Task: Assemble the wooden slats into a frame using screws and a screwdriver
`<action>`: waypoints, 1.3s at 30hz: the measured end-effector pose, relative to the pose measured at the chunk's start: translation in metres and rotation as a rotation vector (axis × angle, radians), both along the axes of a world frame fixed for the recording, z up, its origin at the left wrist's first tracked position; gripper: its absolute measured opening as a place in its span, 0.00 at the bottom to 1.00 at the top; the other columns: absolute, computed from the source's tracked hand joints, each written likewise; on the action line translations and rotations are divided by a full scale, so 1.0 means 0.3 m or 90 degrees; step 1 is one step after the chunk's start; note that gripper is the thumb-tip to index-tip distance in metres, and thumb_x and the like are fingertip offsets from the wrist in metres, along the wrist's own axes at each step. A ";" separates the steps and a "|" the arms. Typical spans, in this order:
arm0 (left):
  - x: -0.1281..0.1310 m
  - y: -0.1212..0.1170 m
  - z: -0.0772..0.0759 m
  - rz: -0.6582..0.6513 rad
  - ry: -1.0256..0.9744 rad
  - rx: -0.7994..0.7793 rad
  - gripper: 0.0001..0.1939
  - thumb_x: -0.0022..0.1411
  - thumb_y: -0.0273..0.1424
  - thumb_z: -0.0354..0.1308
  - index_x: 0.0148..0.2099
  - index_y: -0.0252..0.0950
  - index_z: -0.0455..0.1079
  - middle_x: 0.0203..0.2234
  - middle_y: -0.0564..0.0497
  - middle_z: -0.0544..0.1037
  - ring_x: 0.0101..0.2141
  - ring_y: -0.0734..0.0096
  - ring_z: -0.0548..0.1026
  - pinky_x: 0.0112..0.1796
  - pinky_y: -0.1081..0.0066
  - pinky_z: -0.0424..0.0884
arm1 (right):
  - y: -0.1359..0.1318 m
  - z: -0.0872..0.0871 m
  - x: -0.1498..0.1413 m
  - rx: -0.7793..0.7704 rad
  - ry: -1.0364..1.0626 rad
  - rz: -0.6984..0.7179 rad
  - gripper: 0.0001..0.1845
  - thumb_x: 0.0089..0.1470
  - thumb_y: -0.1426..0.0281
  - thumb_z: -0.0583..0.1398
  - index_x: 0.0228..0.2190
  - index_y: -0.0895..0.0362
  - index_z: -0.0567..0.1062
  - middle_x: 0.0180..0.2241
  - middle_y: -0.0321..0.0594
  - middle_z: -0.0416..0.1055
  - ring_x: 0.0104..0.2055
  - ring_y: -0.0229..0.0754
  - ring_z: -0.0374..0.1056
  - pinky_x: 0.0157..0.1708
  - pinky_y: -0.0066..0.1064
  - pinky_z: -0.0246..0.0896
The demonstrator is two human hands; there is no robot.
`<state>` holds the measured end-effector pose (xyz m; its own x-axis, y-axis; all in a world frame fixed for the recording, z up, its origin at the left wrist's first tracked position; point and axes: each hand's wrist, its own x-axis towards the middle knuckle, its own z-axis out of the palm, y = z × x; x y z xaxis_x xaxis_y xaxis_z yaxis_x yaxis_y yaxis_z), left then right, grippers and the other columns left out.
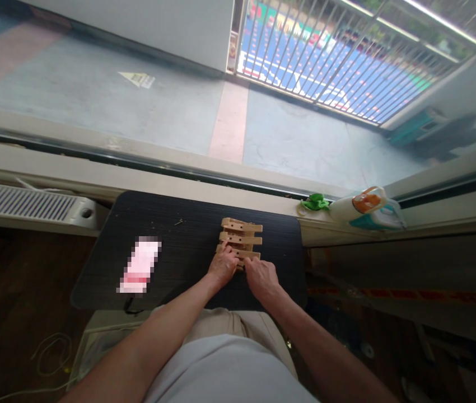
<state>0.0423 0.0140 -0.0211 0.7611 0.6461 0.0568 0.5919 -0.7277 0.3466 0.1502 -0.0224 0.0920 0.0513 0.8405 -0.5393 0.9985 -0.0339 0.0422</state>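
Note:
A light wooden piece with several parallel slats lies on the dark tabletop in front of me. Dark holes dot its slats. My left hand grips its near left side, with fingers over the nearer slats. At the near right corner, my right hand has its fingers curled at the slat ends. The fingertips of that hand are partly hidden, so whether it also holds something small cannot be made out.
The black table stands against the window sill. On it lie a pixelated pinkish rectangle and a tiny metallic bit. A green cloth and a white jug are on the sill. A white radiator is at left.

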 end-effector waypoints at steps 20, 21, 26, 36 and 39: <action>-0.004 0.000 -0.001 -0.007 -0.008 -0.007 0.08 0.55 0.27 0.54 0.29 0.37 0.75 0.26 0.49 0.75 0.37 0.65 0.67 0.57 0.55 0.47 | -0.002 0.014 -0.043 -0.015 0.031 0.043 0.16 0.56 0.79 0.47 0.35 0.58 0.73 0.33 0.47 0.75 0.36 0.44 0.72 0.32 0.31 0.63; -0.004 -0.001 -0.001 -0.010 -0.009 -0.008 0.09 0.56 0.27 0.53 0.29 0.37 0.75 0.26 0.49 0.75 0.37 0.65 0.67 0.57 0.55 0.47 | 0.002 0.010 -0.048 -0.016 0.035 0.044 0.16 0.56 0.79 0.47 0.34 0.59 0.74 0.33 0.47 0.75 0.36 0.44 0.72 0.32 0.31 0.63; -0.005 0.000 -0.001 -0.012 -0.023 -0.001 0.09 0.57 0.27 0.52 0.30 0.37 0.75 0.25 0.49 0.74 0.36 0.65 0.66 0.57 0.55 0.48 | 0.013 -0.028 -0.059 -0.014 0.048 -0.001 0.15 0.54 0.80 0.49 0.32 0.61 0.75 0.31 0.48 0.75 0.35 0.44 0.72 0.32 0.30 0.63; -0.004 0.009 0.011 -0.019 -0.043 -0.012 0.09 0.55 0.26 0.53 0.29 0.37 0.75 0.25 0.49 0.75 0.36 0.64 0.67 0.56 0.53 0.51 | -0.002 -0.002 -0.036 -0.001 0.042 -0.054 0.13 0.56 0.76 0.49 0.35 0.58 0.73 0.33 0.46 0.75 0.36 0.42 0.72 0.33 0.30 0.63; -0.003 0.009 0.012 -0.018 -0.041 -0.012 0.10 0.55 0.25 0.52 0.29 0.37 0.75 0.23 0.49 0.75 0.36 0.64 0.67 0.56 0.54 0.51 | 0.009 0.017 -0.045 0.004 0.052 -0.013 0.15 0.56 0.78 0.48 0.37 0.58 0.73 0.35 0.48 0.74 0.38 0.44 0.71 0.33 0.32 0.64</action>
